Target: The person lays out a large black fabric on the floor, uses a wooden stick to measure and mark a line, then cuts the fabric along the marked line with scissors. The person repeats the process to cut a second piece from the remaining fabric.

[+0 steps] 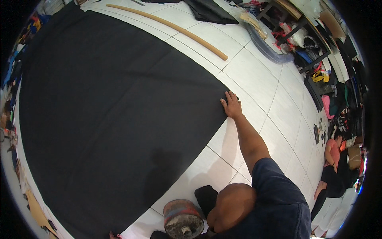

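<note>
A large sheet of black fabric lies spread over the white tiled floor, with faint creases running across it. My right hand rests at its right corner, fingers stretched out over the edge. At the bottom edge of the view, only a small part of my left hand shows beside the near corner of the fabric. Its fingers are mostly cut off, so its grip is hidden. Close to my bent knee stands a worn, round red and grey object with a knob in its middle; its kind is unclear.
A long tan tube lies on the tiles beyond the fabric. Farther off is more black material. A dark table frame with cluttered bags stands at the far right. Another person sits on the floor at the right.
</note>
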Demonstrator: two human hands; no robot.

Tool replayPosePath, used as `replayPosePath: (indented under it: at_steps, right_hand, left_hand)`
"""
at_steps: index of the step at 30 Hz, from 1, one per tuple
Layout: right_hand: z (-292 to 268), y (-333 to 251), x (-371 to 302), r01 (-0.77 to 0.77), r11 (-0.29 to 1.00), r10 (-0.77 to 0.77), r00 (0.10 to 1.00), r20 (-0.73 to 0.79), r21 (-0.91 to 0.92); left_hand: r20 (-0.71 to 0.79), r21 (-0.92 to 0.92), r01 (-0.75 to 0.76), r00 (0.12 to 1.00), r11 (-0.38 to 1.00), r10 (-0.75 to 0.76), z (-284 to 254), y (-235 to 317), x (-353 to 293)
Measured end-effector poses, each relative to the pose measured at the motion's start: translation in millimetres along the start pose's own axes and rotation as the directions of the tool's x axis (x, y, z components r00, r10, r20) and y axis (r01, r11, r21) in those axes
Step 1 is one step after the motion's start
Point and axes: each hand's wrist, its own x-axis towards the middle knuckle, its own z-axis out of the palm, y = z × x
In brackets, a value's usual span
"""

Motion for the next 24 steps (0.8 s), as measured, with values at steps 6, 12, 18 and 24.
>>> replayPosePath:
  at_steps: [6, 12, 18, 24]
  right_hand:
    - [13.8, 48.6, 17.0, 0.098, 0.995, -0.100, 0.993, -0.058, -0.027]
    - [-0.7, -10.1, -15.6, 0.252, 0.934, -0.295, 0.944, -0.150, -0.254]
    - [13.9, -89.6, -113.7, 0.546, 0.813, -0.556, 0.831, 0.005, -0.202]
    - [21.9, -82.9, -121.4, 0.490, 0.863, -0.487, 0.872, 0.057, -0.122]
  left_hand:
    - [-0.005, -0.664, 0.239, 0.946, 0.709, -0.324, 23.0, -18.4, 19.5]
    - [-0.018, -0.650, 0.298, 0.914, 0.699, -0.406, 4.6, 3.0, 7.1]
    - [-0.049, -0.655, 0.288, 0.906, 0.699, -0.420, 18.8, 4.9, 5.2]
    - [-0.023, -0.701, 0.269, 0.917, 0.660, -0.398, 17.8, -18.9, 17.4]
